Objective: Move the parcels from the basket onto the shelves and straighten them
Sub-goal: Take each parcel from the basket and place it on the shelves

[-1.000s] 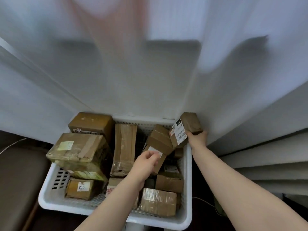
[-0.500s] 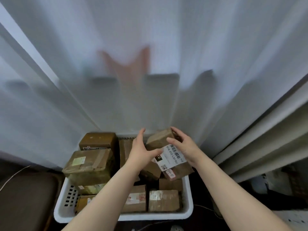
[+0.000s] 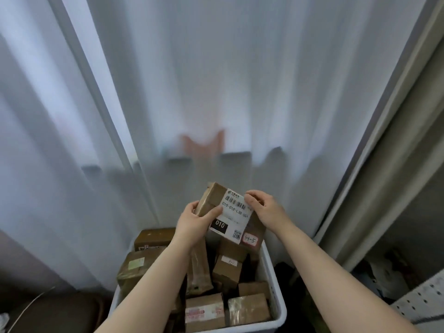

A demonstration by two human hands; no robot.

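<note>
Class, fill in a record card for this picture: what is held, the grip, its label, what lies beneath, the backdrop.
Held: labelled parcel, up over the basket
Grip: left hand on its left edge, right hand on its right edge
Label: white, barcode, black patch reading 010
Basket: white, other brown parcels inside
Backdrop: white curtain

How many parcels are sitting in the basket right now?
7 visible: dark parcel back left, large parcel left, long parcel on end mid-basket, small parcel beside it, right parcel by the wall, red-taped parcel and clear-taped parcel in front. Others may hide beneath the held parcel.
</note>
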